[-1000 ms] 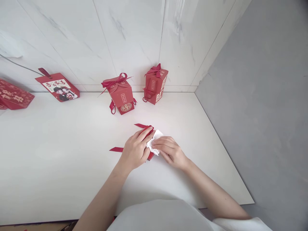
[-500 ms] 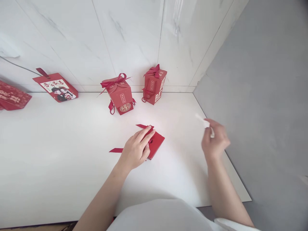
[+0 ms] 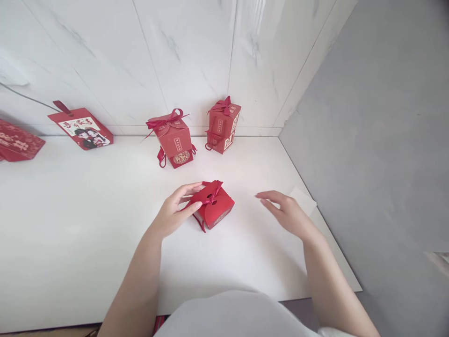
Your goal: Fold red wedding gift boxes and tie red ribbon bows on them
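A small red gift box [image 3: 222, 201] with a ribbon bow on top sits on the white table in the middle. My left hand [image 3: 175, 210] grips its left corner, thumb at the front and fingers behind. Part of that side is hidden by the hand. To the right of the box, apart from it, my right hand [image 3: 286, 213] hovers with nothing in it, thumb and fingers slightly parted. Beyond this hand, a white piece of paper or tissue [image 3: 304, 200] lies by the table's right edge, partly covered by the hand.
Two taller red gift boxes with bows, one left [image 3: 178, 138] and one right [image 3: 224, 128], stand near the tiled wall. Farther left are a red box with a picture [image 3: 86, 131] and another red box [image 3: 19, 140]. A grey surface [image 3: 379, 154] borders the table's right side.
My right hand has let go of the white paper or tissue at the right edge and moved left. My left hand has shifted from the box's top to its left side, and the bow now shows.
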`<state>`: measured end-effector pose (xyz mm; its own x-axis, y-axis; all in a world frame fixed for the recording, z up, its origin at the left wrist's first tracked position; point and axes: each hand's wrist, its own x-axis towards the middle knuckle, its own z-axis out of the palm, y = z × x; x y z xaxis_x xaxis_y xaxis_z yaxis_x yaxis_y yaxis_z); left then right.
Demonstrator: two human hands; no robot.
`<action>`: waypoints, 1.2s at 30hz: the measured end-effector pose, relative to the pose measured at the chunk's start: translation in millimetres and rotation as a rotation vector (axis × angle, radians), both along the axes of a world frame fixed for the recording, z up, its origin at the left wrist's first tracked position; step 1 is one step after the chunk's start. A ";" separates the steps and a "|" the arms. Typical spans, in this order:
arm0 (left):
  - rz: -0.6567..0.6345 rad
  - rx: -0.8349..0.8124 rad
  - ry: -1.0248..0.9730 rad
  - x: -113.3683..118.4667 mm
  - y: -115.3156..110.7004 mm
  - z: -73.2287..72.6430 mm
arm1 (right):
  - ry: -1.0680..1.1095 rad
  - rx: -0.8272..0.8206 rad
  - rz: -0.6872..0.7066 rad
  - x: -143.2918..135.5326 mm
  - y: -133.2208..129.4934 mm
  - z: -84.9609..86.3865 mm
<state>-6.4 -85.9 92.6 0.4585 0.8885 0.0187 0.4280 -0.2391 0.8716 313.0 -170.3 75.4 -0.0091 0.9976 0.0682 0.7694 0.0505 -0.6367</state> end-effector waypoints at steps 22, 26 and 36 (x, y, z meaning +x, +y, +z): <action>0.007 -0.019 0.119 -15.2 -5.2 12.4 | 0.134 -0.271 0.485 -70.1 98.9 54.6; 0.051 -0.090 0.087 -21.3 -2.2 13.0 | 0.231 -0.366 0.480 -62.3 97.8 48.3; 0.067 -0.260 0.079 -21.7 -3.1 14.6 | 0.239 -0.641 0.644 -54.5 97.1 47.6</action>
<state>-28.1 -89.0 107.2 0.3895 0.8872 -0.2473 0.5041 0.0194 0.8634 258.5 -73.1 123.0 -0.6293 0.6531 -0.4211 0.5606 0.0062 -0.8281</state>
